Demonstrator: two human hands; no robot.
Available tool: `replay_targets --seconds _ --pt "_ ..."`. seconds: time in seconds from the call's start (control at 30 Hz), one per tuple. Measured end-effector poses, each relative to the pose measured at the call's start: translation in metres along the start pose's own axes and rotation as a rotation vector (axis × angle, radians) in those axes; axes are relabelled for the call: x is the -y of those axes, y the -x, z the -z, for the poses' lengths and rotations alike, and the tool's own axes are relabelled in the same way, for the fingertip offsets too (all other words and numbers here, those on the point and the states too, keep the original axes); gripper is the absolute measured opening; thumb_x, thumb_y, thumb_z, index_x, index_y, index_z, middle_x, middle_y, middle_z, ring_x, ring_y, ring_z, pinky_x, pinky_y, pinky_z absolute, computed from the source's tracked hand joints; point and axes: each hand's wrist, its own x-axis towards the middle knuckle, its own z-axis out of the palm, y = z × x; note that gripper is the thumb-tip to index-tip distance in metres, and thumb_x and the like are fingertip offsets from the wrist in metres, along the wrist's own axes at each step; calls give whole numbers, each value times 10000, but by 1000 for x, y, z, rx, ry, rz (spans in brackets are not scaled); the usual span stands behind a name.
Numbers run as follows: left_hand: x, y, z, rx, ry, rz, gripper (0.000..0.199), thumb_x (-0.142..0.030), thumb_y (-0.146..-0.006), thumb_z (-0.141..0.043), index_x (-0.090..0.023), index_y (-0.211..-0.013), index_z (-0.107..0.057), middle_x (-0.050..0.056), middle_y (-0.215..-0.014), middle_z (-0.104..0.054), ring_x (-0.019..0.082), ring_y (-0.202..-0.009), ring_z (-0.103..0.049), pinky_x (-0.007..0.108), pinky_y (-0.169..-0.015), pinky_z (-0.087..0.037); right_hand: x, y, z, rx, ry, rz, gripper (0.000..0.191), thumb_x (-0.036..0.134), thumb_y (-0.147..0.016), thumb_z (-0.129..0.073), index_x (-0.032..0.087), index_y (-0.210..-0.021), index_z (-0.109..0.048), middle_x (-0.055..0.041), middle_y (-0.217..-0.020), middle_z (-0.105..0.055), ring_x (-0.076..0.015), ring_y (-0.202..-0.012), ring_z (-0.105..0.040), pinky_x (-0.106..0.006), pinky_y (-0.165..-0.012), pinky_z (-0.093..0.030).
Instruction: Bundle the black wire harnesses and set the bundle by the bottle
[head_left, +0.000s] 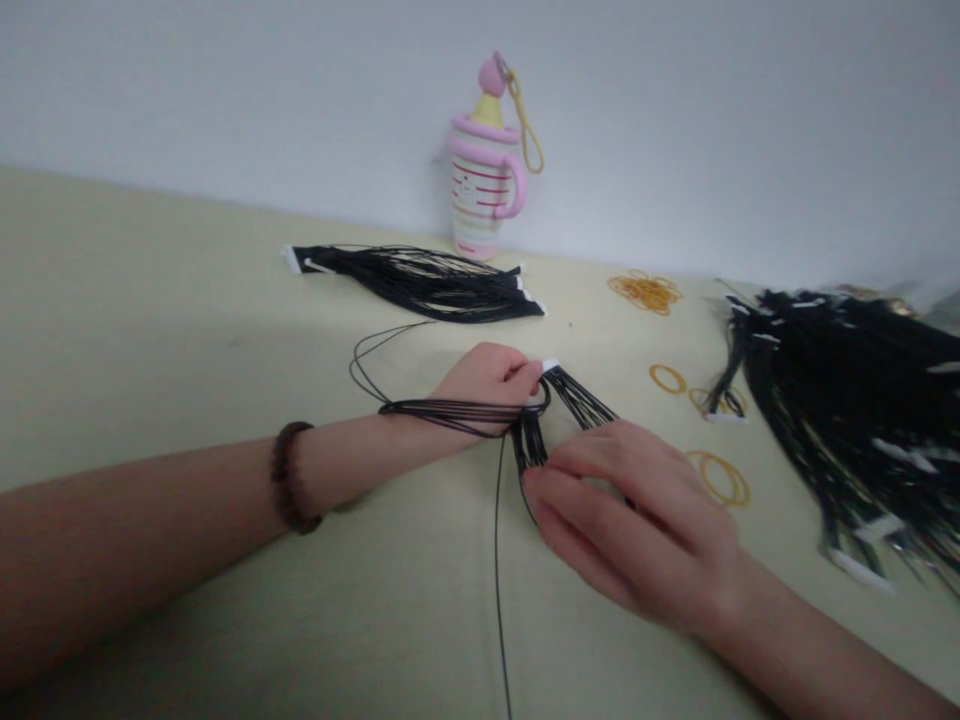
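My left hand (491, 380) is closed on a black wire harness (457, 412) near its white connector (550, 366). Several of its wires lie back across my left wrist, and a thin loop stands off to the left. One loose wire hangs down toward the front of the table. From the right, my right hand (637, 510) pinches wires of the same harness just below the connector. The tips of some right fingers are hidden. A dark beaded bracelet (294, 478) sits on my left forearm.
Behind my hands lies a bundle of black wires (427, 280) with white connectors. A pink striped cup (480, 190) stands by the wall. Yellow rubber bands (646, 292) lie to the right, some loose, beside a large heap of black harnesses (855, 390).
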Motion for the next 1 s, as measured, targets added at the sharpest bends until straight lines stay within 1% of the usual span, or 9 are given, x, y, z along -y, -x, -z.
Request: replay_targets --seconds 0.07,0.13,0.2,0.33,0.43,0.63,0.77,0.87,1.0 --pt "0 -1 -1 1 -18 0 401 -344 -858 -390 -111 -598 -587 12 -546 -529 103 -537 -440 242 -509 -245 4 -2 -4 24 -12 10 137 81 -745 -655 98 -881 -651 -78 -852 -663 -158 -793 -602 -304 -717 -495" --pt "0 -2 -2 11 -19 -5 397 -345 -856 -394 -112 -597 -584 12 -538 -522 103 -535 -436 245 -509 -241 3 -3 -11 -3 40 -14 137 94 -749 -659 102 -886 -658 -85 -880 -673 -169 -813 -612 -315 -729 -500" --pt "0 -3 -4 15 -18 -9 400 -353 -856 -397 -116 -584 -569 2 -515 -491 97 -516 -409 245 -504 -234 0 -3 -18 -20 99 -46 126 120 -756 -662 106 -881 -662 -84 -878 -680 -174 -801 -619 -321 -720 -505" --pt "0 -3 -7 0 -14 -6 382 -335 -855 -408 -120 -574 -551 -7 -517 -471 89 -508 -379 240 -511 -243 -4 -3 -27 19 149 -76 103 131 -780 -639 105 -877 -659 -80 -850 -682 -182 -760 -618 -334 -684 -503" --pt "0 -1 -8 8 17 -12 369 -330 -857 -405 -120 -592 -554 -5 -528 -482 93 -518 -391 239 -516 -255 -5 -2 -28 26 125 -66 89 92 -776 -631 101 -862 -653 -79 -832 -676 -180 -754 -608 -330 -684 -497" --pt "-2 3 -6 13 44 -31 361 -321 -861 -392 -126 -586 -523 -5 -542 -481 99 -531 -403 243 -513 -254 -13 0 -21 46 -50 -44 65 99 -769 -652 120 -830 -652 -64 -831 -670 -159 -765 -596 -314 -694 -488" --pt "-1 2 -7 17 40 -31 359 -321 -860 -394 -130 -577 -504 -10 -539 -465 100 -534 -398 246 -511 -244 -14 0 -19 62 -80 -26 113 73 -767 -640 137 -860 -647 -62 -845 -664 -156 -757 -594 -319 -690 -485" --pt "0 2 -7 17 31 -37 378 -332 -858 -399 -139 -540 -465 -23 -510 -413 94 -515 -362 247 -505 -228 -11 -3 -16 38 -152 -129 126 75 -780 -611 131 -891 -625 -79 -882 -647 -159 -822 -596 -299 -728 -496" --pt "-1 2 -4 63 67 -58 400 -350 -853 -410 -146 -510 -414 -33 -496 -368 87 -510 -342 237 -496 -224 -1 -8 -10 -36 -266 -331 130 38 -787 -544 137 -869 -568 -44 -803 -600 -120 -774 -564 -253 -716 -479"
